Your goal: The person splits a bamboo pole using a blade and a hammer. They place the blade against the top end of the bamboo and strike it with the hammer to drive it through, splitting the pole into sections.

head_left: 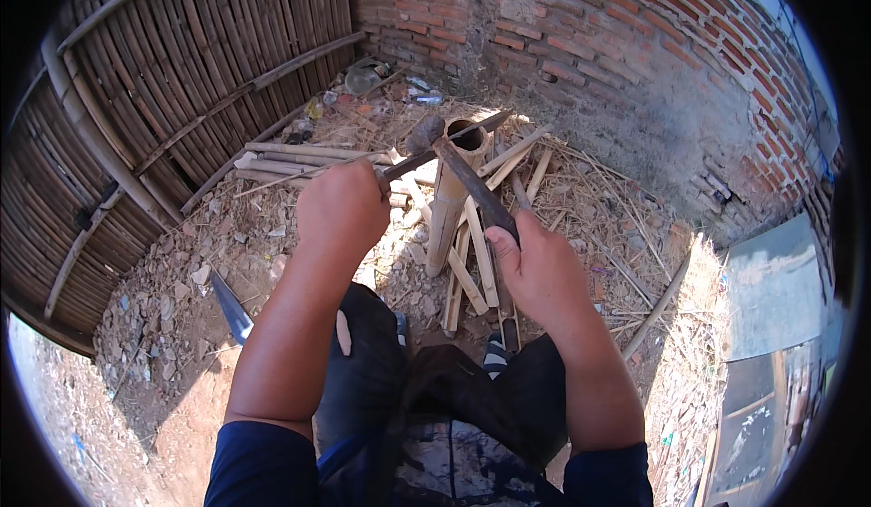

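Note:
An upright bamboo tube (446,212) stands on the ground in front of my knees, its hollow top facing me. My left hand (343,206) is closed around the handle end of a long-bladed knife (491,123). The knife's blade lies across the tube's open top, pointing to the far right. In my right hand (543,271) is the dark handle of a hammer (479,190). The hammer's thick, rounded head is over the blade, left of the tube's rim; whether they touch I cannot tell. Split bamboo strips (481,253) lie around the tube's right side.
Several bamboo lengths (313,155) lie at the left back. A dark tapering blade-like piece (229,306) rests on the rubble by my left forearm. A bamboo-slat wall (209,63) rises at left, a brick wall (599,63) behind. Grey sheets (771,285) stand at right.

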A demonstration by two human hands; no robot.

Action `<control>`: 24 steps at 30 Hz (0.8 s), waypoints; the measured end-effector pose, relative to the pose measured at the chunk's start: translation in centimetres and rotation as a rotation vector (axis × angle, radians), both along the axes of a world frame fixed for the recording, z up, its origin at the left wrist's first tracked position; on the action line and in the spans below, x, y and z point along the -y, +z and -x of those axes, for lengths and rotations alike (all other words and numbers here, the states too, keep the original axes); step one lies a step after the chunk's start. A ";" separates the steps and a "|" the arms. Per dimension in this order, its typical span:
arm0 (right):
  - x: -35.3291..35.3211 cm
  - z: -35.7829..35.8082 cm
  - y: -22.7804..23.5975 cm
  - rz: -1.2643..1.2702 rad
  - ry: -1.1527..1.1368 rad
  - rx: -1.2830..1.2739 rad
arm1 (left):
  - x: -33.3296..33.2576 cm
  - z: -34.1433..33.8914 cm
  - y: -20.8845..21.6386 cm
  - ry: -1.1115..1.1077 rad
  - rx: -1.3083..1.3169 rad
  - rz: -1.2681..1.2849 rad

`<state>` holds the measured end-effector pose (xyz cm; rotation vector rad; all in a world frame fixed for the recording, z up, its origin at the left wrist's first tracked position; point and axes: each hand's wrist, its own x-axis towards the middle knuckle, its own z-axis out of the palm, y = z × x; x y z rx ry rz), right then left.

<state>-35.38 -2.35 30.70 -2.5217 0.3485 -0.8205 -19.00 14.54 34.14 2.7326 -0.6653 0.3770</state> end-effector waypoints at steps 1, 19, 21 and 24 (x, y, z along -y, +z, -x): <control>-0.2 0.0 -0.6 0.061 -0.012 -0.133 | 0.0 -0.3 -0.3 -0.009 0.008 0.007; 0.2 0.4 -0.9 -0.112 0.100 -0.078 | 0.6 1.0 -0.8 -0.075 -0.017 -0.010; -0.2 1.0 1.4 -0.121 0.059 0.028 | 0.1 1.1 -1.0 -0.055 -0.010 -0.007; 0.0 2.0 3.4 -0.204 0.045 0.242 | 0.0 0.6 -0.4 -0.047 -0.040 0.015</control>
